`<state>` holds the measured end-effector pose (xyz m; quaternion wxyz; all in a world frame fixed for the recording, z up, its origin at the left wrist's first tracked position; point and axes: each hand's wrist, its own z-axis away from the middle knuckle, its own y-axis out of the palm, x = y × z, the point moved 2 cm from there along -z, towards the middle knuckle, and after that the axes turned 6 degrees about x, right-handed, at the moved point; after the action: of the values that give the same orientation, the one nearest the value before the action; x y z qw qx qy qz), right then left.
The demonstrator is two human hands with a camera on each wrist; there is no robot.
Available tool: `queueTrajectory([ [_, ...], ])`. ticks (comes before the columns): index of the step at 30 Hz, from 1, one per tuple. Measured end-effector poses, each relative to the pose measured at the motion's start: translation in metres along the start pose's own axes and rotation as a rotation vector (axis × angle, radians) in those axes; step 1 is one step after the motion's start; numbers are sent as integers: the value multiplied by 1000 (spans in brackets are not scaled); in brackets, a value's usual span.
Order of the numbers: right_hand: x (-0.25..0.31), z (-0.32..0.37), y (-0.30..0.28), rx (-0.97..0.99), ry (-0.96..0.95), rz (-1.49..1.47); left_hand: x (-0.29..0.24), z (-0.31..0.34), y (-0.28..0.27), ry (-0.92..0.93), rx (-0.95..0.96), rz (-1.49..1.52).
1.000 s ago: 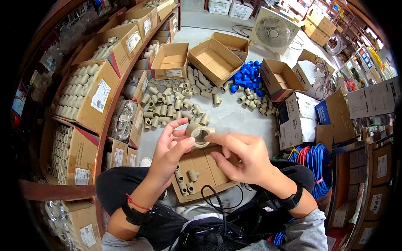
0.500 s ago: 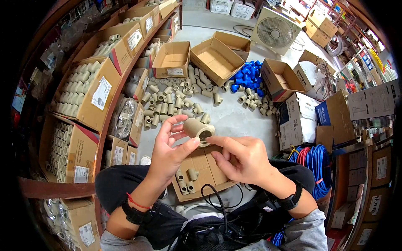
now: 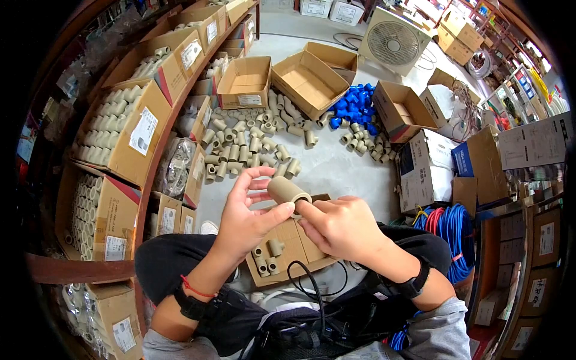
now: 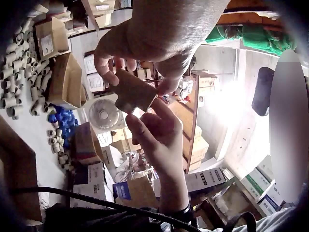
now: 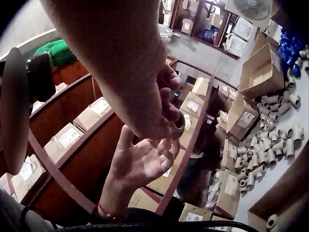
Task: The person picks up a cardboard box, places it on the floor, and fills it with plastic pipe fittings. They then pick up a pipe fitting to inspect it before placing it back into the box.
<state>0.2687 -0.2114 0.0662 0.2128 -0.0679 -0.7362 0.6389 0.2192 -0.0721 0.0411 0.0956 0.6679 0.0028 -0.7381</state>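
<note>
A beige plastic pipe tee (image 3: pixel 285 189) is raised in front of the body, one round opening turned toward the right hand. My left hand (image 3: pixel 247 210) holds it from the left between thumb and fingers. At the open end, my right hand (image 3: pixel 347 225) has its index finger on the rim, the fingertip hidden. The left wrist view shows the tee (image 4: pixel 134 92) with its short branch facing down and the right thumb close to that branch. Below the hands, several smaller beige fittings (image 3: pixel 260 264) lie in an open cardboard box (image 3: pixel 300 249).
Loose beige fittings (image 3: pixel 240 147) and a pile of blue fittings (image 3: pixel 355 103) cover the floor ahead, near open cartons (image 3: pixel 309 84). Shelves with filled boxes (image 3: pixel 144 135) line the left. To the right are cartons (image 3: pixel 425 171) and blue coiled tubing (image 3: pixel 454 240); a fan (image 3: pixel 393 45) stands behind.
The tee has turned in the left hand, from its opening facing me to its side showing. My right hand has moved slightly left, its index finger closer in at the opening.
</note>
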Motion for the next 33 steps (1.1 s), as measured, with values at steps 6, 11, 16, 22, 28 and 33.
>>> queueTrajectory([
  [6, -7, 0, 10, -46, -14, 22, 4, -1, 0, -27, 11, -35],
  [11, -13, -1, 0, -167, 336, -399, 6, 1, -3, -154, -72, 181],
  [16, -30, -1, -2, -166, 643, -1364, 8, -1, -6, -229, 102, 225],
  [22, -37, 2, 14, -58, 711, -1769, 7, 1, 2, -286, 229, 385],
  [28, -31, 1, 16, 0, 721, -1809, 7, 2, 4, -329, 295, 387],
  [33, -30, 1, 17, -1, 713, -1830, 7, 1, 5, -340, 321, 333],
])
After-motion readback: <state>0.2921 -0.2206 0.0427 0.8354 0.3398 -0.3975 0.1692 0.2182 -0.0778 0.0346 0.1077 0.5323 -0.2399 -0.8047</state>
